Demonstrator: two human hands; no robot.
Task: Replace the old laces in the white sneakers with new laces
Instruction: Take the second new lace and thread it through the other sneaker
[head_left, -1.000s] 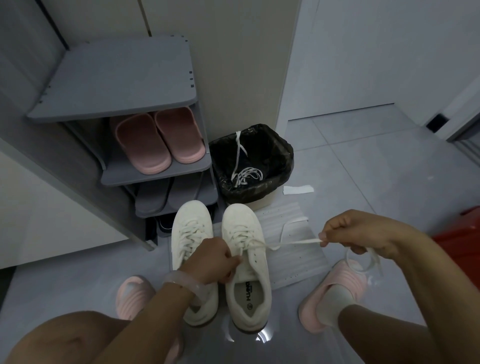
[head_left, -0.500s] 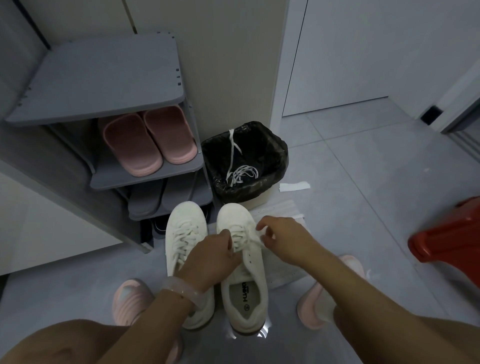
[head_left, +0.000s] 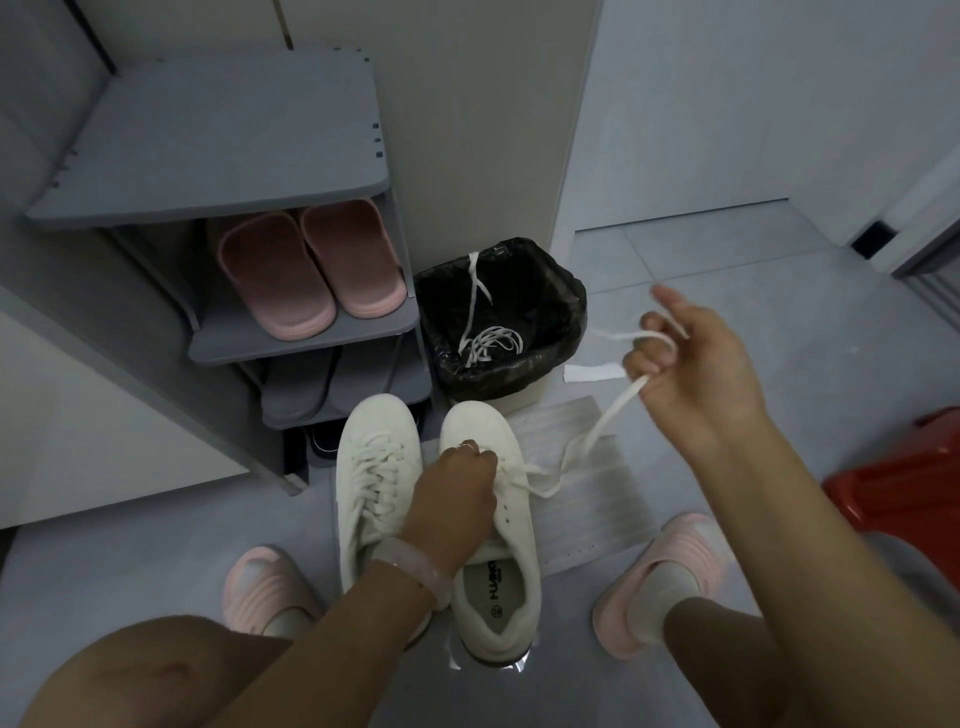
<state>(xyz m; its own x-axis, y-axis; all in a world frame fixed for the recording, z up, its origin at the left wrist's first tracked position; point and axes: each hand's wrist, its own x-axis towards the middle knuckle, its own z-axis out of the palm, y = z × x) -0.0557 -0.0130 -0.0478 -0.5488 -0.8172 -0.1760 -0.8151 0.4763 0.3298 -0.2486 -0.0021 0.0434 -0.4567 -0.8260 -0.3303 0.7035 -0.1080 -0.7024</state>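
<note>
Two white sneakers side by side on grey tile floor, toes toward a shoe rack (head_left: 218, 156). Left sneaker (head_left: 375, 467) fully laced. Right sneaker (head_left: 493, 540) partly laced, sits partly on a ribbed white sheet (head_left: 597, 499). Left hand (head_left: 452, 499) rests on top of the right sneaker's eyelet area, fingers curled down at the laces; exact pinch hidden under the knuckles, so can't tell whether it grips anything. Right hand (head_left: 691, 364) raised to the right above the floor, fingers curled, gripping the new lace (head_left: 608, 415); lace loops around the fingers and runs slack down to the right sneaker's eyelets. Old laces (head_left: 485, 340) lie inside a black-lined trash bin (head_left: 561, 312) just beyond the sneakers. Pink slippers (head_left: 311, 270) on rack shelf. Person wears pink slippers; red stool (head_left: 898, 478) at right edge.
</note>
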